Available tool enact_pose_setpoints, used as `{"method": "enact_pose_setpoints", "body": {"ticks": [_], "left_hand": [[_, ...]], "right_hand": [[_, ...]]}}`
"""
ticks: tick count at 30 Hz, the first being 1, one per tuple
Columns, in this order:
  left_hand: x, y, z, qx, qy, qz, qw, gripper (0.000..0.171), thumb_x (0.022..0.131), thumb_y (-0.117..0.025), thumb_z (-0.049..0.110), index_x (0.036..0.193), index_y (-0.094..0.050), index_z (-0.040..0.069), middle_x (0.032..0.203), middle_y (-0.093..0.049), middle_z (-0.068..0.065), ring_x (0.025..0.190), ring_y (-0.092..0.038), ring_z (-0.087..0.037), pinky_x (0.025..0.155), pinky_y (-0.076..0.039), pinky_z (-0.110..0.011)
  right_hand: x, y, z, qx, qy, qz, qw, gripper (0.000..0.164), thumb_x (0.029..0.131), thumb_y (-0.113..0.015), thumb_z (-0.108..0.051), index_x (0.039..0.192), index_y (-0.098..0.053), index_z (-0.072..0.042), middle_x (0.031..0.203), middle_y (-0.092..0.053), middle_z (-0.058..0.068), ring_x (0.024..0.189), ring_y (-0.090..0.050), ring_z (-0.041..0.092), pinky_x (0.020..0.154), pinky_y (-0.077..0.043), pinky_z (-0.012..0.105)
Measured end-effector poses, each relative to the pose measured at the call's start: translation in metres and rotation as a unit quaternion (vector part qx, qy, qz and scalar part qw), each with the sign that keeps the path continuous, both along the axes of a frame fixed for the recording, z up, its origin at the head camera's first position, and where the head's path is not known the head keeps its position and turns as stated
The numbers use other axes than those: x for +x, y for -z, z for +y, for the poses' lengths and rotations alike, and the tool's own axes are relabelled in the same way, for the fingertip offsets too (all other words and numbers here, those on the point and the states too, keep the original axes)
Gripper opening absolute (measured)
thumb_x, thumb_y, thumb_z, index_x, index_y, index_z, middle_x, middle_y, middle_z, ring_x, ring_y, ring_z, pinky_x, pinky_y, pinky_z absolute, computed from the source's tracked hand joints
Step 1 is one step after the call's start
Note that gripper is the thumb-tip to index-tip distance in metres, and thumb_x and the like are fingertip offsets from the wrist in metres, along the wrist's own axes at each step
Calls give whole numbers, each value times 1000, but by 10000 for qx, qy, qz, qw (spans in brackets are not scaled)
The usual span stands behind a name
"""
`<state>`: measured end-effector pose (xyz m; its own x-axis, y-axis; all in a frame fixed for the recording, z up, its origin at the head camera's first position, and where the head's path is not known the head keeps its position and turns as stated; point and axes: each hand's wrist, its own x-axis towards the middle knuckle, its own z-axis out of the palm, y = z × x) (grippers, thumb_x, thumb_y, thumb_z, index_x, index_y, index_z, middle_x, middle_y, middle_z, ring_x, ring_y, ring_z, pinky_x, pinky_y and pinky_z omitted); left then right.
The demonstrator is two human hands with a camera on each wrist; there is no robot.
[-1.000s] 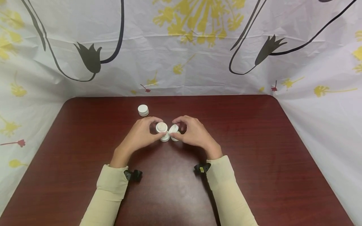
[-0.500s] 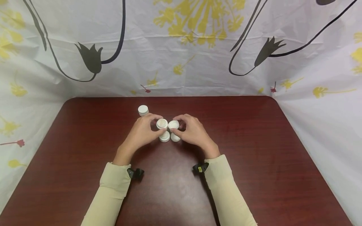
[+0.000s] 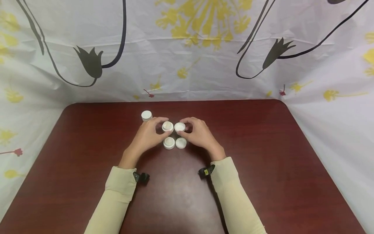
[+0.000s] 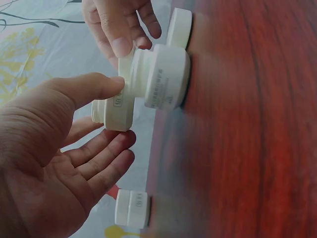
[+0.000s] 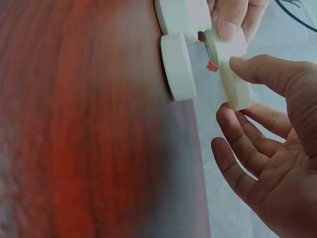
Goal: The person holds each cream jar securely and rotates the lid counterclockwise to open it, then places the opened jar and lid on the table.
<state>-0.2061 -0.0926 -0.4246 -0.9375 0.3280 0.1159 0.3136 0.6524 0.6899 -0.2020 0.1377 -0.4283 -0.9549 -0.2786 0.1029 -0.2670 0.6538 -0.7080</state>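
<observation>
My left hand (image 3: 146,136) pinches a small white jar (image 3: 168,126) without its lid, mouth upward, between thumb and fingers. Beside it, my right hand (image 3: 201,135) holds a round white lid (image 3: 179,127) by its edge, hollow side up. In the right wrist view this held lid (image 5: 236,88) is right up against the held jar (image 5: 225,47), both raised off the table. Just nearer to me, a second lidless jar (image 3: 169,143) stands on the table, with another upturned lid (image 3: 181,143) close at its right. Small print shows on the standing jar (image 4: 168,77) in the left wrist view.
A third white jar (image 3: 146,115), capped, stands behind my left hand, toward the back edge of the dark red wooden table (image 3: 263,156). A white patterned cloth (image 3: 204,71) hangs around the table's back and sides.
Both hands have moved slightly away from me, carrying the jar and the lid. The lid in my right hand has turned from tilted to hollow side up. The jar and lid on the table show more fully.
</observation>
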Motion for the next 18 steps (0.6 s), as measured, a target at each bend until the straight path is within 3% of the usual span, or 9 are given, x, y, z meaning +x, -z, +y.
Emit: {"method": "enact_pose_setpoints", "body": {"ticks": [11,18], "left_hand": [[-2,11,-2,257,89,-173,9995,53,92,-83,26,140,-67,9,131,-74,-10,117,-74,-30,101,-58,-49],[-3,13,-4,295,95,-181,9994,51,91,-84,23,137,-68,8,128,-76,-11,115,-74,-30,102,-57,-50]], "right_hand": [[-4,12,5,-177,12,-210,9996,41,91,-84,-27,127,-74,-9,118,-75,8,101,-74,22,92,-59,40],[-5,16,9,-139,-106,-263,9995,42,92,-83,-27,130,-73,-10,116,-73,9,100,-72,22,90,-57,40]]}}
